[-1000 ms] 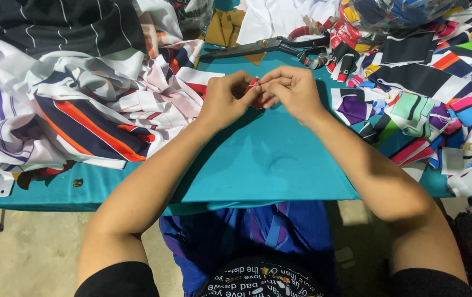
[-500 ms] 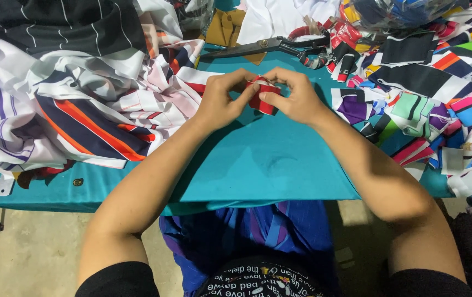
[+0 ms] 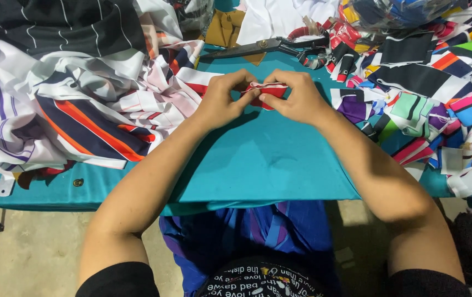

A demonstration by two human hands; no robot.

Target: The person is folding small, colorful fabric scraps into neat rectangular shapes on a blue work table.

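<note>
Teal worktop (image 3: 258, 165), far edge | left hand (image 3: 222, 102), right hand (image 3: 299, 99) both pinching red-white fabric scrap (image 3: 264, 91) | risk: fold may slip from fingertip grip

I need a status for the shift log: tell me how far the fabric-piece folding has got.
Done: a heap of small folded colourful pieces lies to the right. In hand: left hand and right hand pinch one red-and-white striped piece over the teal cloth. Left: a big pile of striped fabric sits on the left; scissors lie behind.
</note>
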